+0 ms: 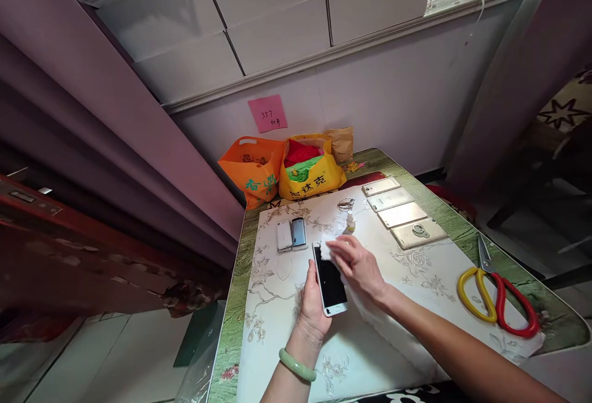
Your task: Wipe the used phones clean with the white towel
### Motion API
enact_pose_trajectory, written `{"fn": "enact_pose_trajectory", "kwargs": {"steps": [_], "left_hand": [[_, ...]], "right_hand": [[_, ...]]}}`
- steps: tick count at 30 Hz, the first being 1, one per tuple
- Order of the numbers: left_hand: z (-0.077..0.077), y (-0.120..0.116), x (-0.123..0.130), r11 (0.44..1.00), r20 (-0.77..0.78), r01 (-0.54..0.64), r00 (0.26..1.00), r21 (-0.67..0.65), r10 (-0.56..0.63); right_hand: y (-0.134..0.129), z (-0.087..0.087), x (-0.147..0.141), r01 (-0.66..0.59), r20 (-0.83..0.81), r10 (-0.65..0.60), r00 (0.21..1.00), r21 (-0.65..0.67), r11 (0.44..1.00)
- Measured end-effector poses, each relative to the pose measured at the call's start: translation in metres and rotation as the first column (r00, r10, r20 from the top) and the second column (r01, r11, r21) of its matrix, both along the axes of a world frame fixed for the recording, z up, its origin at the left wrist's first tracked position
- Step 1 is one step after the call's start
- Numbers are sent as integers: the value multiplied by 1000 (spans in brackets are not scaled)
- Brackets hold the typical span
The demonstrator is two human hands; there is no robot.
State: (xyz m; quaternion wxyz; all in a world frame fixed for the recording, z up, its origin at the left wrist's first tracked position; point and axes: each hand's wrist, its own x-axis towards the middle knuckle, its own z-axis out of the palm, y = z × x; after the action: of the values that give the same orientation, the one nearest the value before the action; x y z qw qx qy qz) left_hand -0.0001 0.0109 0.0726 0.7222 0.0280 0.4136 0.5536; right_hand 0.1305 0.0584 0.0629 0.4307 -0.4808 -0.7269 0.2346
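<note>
Low in the frame, near its middle, a white smartphone (331, 283) is clamped in the grip of the left hand (313, 303); over the smartphone's upper end, a white tissue (326, 249) is pinched by the right hand (361, 265).

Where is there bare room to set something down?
Bare on the white cover: left of the left hand and green bangle; and beyond the right forearm, between the scissors and the row of four phones. Crowded: the far edge, with the orange bag and yellow bag, and beyond the right hand, where the bottle stands.
</note>
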Motion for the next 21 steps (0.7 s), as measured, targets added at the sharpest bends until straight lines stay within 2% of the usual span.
{"fn": "enact_pose_trajectory", "kwargs": {"steps": [3, 5, 6, 7, 9, 11, 12, 14, 16, 17, 19, 21], "left_hand": [[1, -4, 0, 997, -117, 36, 993, 61, -29], [1, -5, -1, 984, -328, 114, 942, 134, -65], [0, -5, -1, 970, -469, 170, 880, 174, -70], [-1, -5, -1, 954, -613, 224, 788, 202, -55], [-4, -4, -4, 930, -837, 308, 547, 201, 0], [-8, -5, -9, 921, -942, 344, 329, 181, 62], [-10, -6, -12, 910, -963, 369, 252, 189, 98], [-14, -9, -19, 858, -968, 451, 171, 244, 185], [-15, -12, -24, 796, -951, 520, 162, 309, 263], [-15, -14, -24, 774, -939, 533, 182, 342, 291], [-11, -16, -23, 763, -909, 496, 266, 414, 321], [-5, -17, -18, 786, -860, 396, 401, 474, 316]], "right_hand": [[21, 8, 6, 115, -86, -123, 989, -92, 989], [27, 16, 9, 119, -143, -130, 981, -78, 990], [27, 20, 10, 95, -164, -103, 981, -55, 994], [26, 24, 12, 54, -173, -58, 983, -31, 998], [24, 30, 15, -53, -148, 53, 988, 8, 999], [22, 33, 19, -148, -83, 149, 985, 22, 989], [22, 32, 21, -175, -53, 176, 983, 21, 984], [25, 28, 25, -191, -35, 192, 981, 7, 981], [30, 22, 29, -192, -69, 190, 979, -15, 981], [32, 19, 30, -187, -87, 184, 979, -28, 982], [34, 15, 30, -150, -119, 143, 983, -53, 987], [32, 17, 29, -92, -172, 81, 982, -54, 994]]}}
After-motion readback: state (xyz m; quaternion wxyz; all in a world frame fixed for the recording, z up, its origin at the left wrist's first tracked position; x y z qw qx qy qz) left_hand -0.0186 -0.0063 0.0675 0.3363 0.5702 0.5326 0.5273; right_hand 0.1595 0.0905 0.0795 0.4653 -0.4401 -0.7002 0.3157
